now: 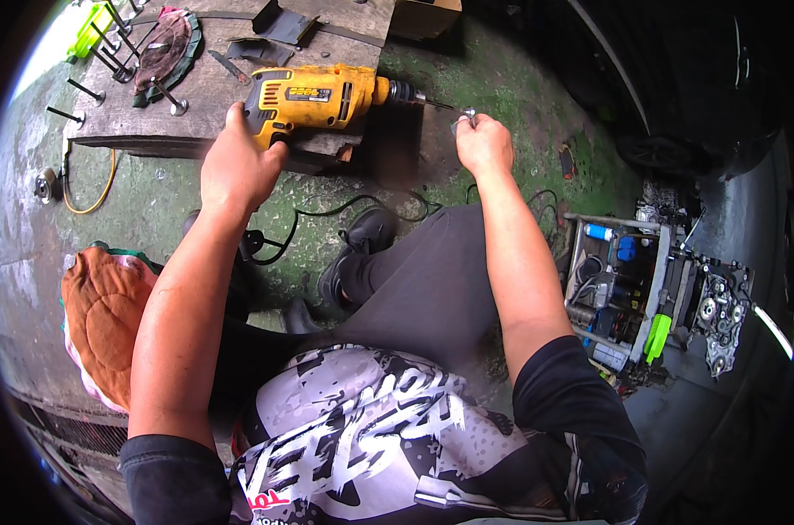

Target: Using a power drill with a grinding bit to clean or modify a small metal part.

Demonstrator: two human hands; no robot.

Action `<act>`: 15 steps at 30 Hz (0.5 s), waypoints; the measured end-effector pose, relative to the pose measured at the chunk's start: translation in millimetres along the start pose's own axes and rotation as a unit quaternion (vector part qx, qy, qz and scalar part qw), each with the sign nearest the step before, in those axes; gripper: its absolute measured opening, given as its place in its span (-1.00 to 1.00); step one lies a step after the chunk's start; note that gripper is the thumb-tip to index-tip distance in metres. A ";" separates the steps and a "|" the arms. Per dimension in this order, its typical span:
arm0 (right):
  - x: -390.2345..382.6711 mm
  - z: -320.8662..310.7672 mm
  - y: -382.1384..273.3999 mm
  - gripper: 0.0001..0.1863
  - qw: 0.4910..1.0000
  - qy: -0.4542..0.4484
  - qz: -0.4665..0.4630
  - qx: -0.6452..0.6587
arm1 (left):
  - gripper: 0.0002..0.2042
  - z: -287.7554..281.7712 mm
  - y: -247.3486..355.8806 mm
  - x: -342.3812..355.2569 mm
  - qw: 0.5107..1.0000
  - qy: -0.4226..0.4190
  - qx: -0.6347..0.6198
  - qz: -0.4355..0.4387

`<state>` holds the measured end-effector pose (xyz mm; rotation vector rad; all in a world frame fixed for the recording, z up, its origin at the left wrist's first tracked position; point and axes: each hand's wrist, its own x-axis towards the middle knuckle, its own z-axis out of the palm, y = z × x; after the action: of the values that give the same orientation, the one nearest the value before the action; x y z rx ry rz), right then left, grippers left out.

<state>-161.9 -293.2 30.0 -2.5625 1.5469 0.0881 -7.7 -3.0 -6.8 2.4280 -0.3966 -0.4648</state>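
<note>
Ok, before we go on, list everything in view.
Wooden bench: one, greyish, upper left
Drill: one, yellow and black, over bench
Stemmed metal parts: several, metallic, bench
Cloths: two, brownish, bench and lower left
Cardboard box: one, brown, top
Cable: one, black, below bench
Crate: one, grey, right
Metal casting: one, silvery, right
Green items: two, bright green, top left and right
Shoe: at least one, black, centre
Small metal piece: one, silvery, upper centre
Left hand: one, bare, on drill
Right hand: one, bare, at small metal piece
</note>
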 end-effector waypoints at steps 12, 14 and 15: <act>0.2 -0.9 0.3 -0.63 1.000 -0.004 0.014 0.014 | -0.21 -8.5 8.1 -1.1 0.999 -0.043 0.011 -0.022; 0.7 -0.6 0.7 -0.62 1.000 0.000 0.011 0.014 | -0.22 -9.1 8.6 -1.3 0.999 -0.043 0.007 -0.022; 0.9 -0.6 0.5 -0.62 1.000 -0.001 0.011 0.011 | -0.22 -8.9 8.0 -1.1 0.999 -0.043 0.007 -0.022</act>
<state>-162.0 -294.3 30.4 -2.5281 1.5649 0.0755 -6.2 -4.0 5.1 2.4403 -0.3836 -0.5898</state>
